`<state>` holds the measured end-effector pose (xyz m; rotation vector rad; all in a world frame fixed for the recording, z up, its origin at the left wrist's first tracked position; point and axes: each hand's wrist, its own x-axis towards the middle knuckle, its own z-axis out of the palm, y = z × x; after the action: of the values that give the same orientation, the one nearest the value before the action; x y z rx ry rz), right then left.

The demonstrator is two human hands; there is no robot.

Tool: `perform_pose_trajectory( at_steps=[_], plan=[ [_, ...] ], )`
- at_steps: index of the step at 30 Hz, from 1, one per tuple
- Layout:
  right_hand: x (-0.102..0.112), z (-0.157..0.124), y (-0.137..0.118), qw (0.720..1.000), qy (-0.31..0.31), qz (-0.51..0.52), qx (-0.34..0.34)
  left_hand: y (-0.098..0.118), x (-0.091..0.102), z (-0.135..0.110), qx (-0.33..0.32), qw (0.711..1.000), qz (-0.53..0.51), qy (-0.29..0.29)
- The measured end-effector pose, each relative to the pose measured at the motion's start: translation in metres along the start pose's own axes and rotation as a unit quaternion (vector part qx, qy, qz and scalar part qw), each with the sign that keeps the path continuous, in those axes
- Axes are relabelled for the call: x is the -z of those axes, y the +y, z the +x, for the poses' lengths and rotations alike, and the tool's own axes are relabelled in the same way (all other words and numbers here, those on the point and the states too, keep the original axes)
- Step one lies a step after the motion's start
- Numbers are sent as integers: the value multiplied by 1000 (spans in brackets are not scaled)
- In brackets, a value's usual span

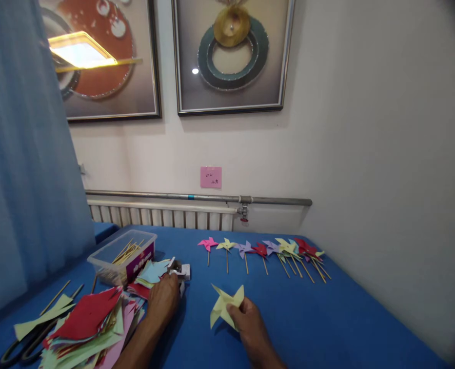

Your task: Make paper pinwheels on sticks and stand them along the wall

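Note:
My right hand [250, 320] pinches a folded pale-yellow paper pinwheel [225, 305] just above the blue table [308, 318]. My left hand [163, 300] reaches forward with fingers curled onto a small white device [181, 270], which looks like a stapler, beside the paper pile. A row of several finished pinwheels on sticks [265, 253] in pink, yellow, purple and red lies farther back.
A heap of cut coloured paper squares [92, 323] sits at the left, with black scissors [23, 346] beside it. A clear plastic box of wooden sticks [123, 256] stands behind. Loose sticks [56, 297] lie near a blue curtain [23, 179]. A radiator [161, 215] runs along the wall.

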<state>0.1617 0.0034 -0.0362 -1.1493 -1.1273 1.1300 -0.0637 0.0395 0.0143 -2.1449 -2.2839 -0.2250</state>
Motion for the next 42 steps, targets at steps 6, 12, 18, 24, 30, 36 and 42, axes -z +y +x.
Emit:
perform_pose_trajectory(
  at_steps=[6,12,18,24,30,36,42],
  plan=[
    [-1,-1,-3,1000,-4,9,-6,-2,4,-1,8,1000,-4,13],
    [-3,-3,-8,1000,7,20,-15,-4,-1,2,14,999,-10,34],
    [-2,-2,-7,999,-8,34,-3,-7,-3,1,-7,999,-2,35],
    [-4,-5,-6,1000,3,27,-7,-9,2,-1,-9,999,7,49],
    [-4,0,1,998,21,50,-10,4,1,-9,-69,983,-19,166],
    [-2,7,8,996,33,84,-9,44,-19,-25,-215,976,11,17],
    [-2,6,9,996,43,75,-12,51,-19,-32,-193,981,4,-12]
  ],
)
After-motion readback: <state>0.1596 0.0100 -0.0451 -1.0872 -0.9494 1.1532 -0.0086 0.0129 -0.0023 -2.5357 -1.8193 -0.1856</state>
